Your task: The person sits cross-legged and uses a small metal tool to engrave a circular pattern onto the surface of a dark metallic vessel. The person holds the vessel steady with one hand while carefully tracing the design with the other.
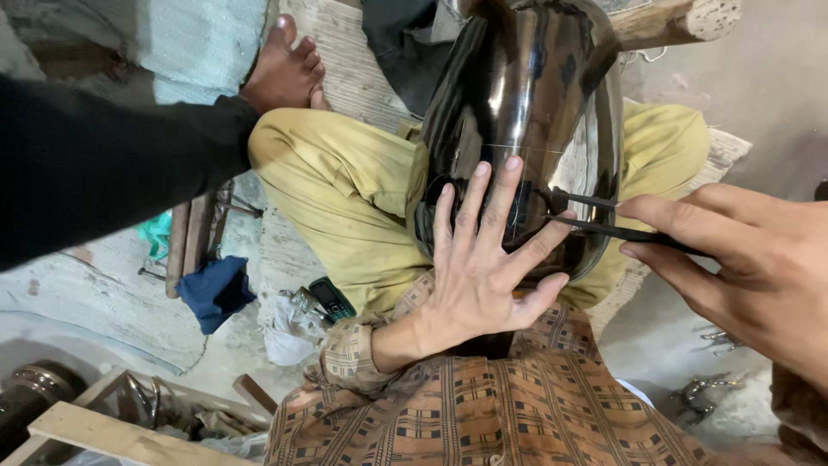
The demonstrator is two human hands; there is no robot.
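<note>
Left hand [479, 276] spread wide, palm flat on glossy black vase [517, 112] resting on lap at centre. Right hand [742, 259], at 3 o'clock, pinches black dividers [604, 220], tips touching vase.

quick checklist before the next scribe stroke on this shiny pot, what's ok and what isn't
1. Left hand steadies the dark polished metal vessel, palm flat, fingers spread: ok.
2. Right hand pinches the thin black pointed tool: ok.
3. Tool tip sits at the vessel wall beside the left index finger: ok, though actual contact cannot be told.
4. Left fingers lie close to the tip: not ok.
5. Faint scribed lines on the wall are visible above the fingers: ok.
6. Vessel rests across the lap in yellow trousers; how firmly, cannot tell.
</note>
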